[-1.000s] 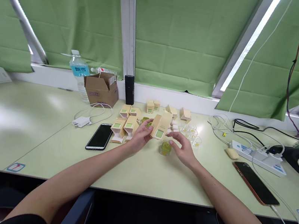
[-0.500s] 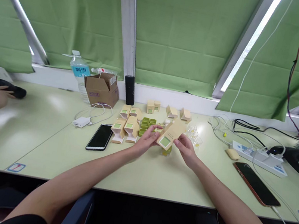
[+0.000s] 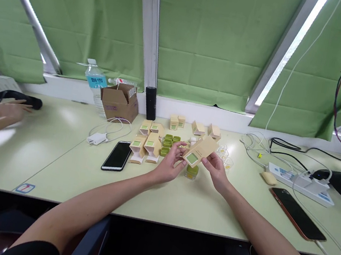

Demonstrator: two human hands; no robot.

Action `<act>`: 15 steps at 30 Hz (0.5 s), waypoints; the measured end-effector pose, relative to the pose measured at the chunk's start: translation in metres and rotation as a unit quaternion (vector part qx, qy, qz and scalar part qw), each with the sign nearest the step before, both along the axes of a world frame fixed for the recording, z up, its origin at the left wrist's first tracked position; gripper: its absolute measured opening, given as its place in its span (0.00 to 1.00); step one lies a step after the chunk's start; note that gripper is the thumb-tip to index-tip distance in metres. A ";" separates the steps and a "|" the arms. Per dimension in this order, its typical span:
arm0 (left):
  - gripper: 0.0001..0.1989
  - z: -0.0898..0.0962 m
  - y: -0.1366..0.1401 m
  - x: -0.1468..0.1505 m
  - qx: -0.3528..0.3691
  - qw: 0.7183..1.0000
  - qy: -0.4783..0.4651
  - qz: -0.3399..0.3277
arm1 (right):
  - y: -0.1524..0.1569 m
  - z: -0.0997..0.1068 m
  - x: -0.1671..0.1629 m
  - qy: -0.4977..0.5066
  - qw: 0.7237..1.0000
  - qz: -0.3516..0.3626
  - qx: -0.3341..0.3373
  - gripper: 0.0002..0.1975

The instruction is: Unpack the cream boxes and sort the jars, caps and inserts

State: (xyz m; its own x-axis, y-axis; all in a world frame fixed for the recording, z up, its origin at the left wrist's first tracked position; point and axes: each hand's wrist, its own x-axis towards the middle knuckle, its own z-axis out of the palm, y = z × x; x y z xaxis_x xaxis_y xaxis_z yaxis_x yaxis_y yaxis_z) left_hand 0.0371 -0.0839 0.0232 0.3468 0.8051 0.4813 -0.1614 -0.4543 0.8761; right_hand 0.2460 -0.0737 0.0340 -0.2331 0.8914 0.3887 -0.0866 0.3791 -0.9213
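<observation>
A flattish beige cardboard box (image 3: 202, 149) with a green square window is tilted above the table between my hands. My right hand (image 3: 218, 171) pinches its lower right edge with the thumb in front. At its left end, the curved fingers and thumb of my left hand (image 3: 169, 163) grip the edge; the fingertips are partly hidden. Just below the box stands a small clear jar with green contents (image 3: 192, 172). Small green containers (image 3: 167, 142) are grouped behind my left hand. Several clear containers (image 3: 224, 152) lie behind my right hand.
Several opened beige boxes (image 3: 152, 144) stand left of centre, others (image 3: 198, 128) at the back. A black phone (image 3: 117, 156) lies left, another phone (image 3: 297, 213) right near a power strip (image 3: 300, 184). A brown carton (image 3: 119, 104) and water bottle (image 3: 97, 85) stand behind. Another person's hand (image 3: 12, 113) is far left.
The box has turned a little between my hands, and my left fingers have spread somewhat at its left end. The view has shifted slightly. At far left, the other person's hands and black object moved.
</observation>
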 end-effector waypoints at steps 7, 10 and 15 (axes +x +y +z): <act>0.27 0.003 0.000 0.002 -0.010 1.000 0.009 0.013 | 0.001 -0.002 0.000 -0.040 0.999 -0.012 0.021 0.29; 0.28 0.001 0.002 0.002 -0.010 1.000 0.012 0.010 | 0.001 -0.003 -0.002 -0.036 0.999 -0.013 0.018 0.29; 0.31 -0.001 0.003 0.000 -0.010 1.000 0.025 0.010 | 0.001 -0.003 -0.006 0.007 1.000 -0.003 -0.007 0.28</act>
